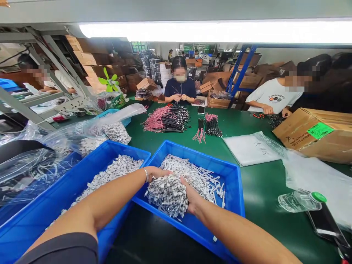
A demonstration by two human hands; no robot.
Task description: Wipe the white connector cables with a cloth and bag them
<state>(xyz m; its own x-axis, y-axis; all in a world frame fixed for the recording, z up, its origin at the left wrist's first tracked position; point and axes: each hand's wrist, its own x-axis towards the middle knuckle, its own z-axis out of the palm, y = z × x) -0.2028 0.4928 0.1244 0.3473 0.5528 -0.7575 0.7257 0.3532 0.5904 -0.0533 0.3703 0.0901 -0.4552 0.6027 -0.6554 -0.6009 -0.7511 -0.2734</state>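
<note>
Green tabletop (261, 194); left hand (157, 172) and right hand (191, 196) apparently cupped around clumped white pieces (167, 194).

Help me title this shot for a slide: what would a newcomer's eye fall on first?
First, the person's hands, cupped around a mound of white pieces in the blue bin near the centre. Then the bright tube light along the top, and the pink-and-black wires heaped on the green table beyond the bin.
</note>
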